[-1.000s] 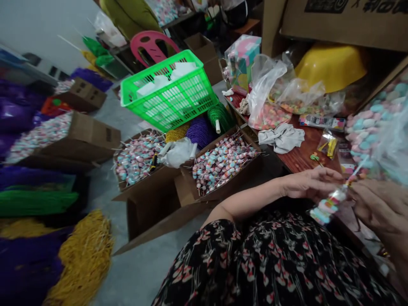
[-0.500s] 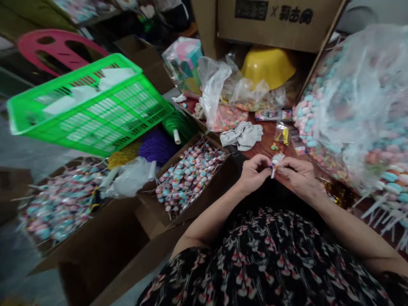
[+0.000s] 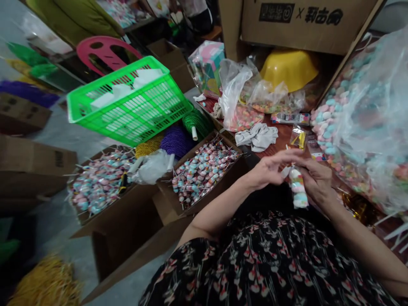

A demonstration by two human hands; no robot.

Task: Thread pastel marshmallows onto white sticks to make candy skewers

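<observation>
A marshmallow skewer in clear wrap, with pink, white and blue pieces, hangs head-down towards my body. My right hand is closed on it near the gathered top of the wrap, its thumb and fingers beside the neck. My left hand reaches across from the left, fingers bent round the same neck, with a bit of white wrap by its thumb. The skewer's stick pokes up behind the left fingers, mostly hidden. Beyond the hands lie a crumpled pale cloth and a small clear packet with gold ties.
A cardboard box of wrapped marshmallow skewers stands left of my arm, with another filled box farther left. Behind them a green basket sits tilted near string spools. A large bag of marshmallows fills the right side. A yellow bowl stands behind.
The view has swung left. Both hands were pinching near the skewer's neck; now the wrapped marshmallows hang in plain sight below the right hand, and the left fingers reach over the neck.
</observation>
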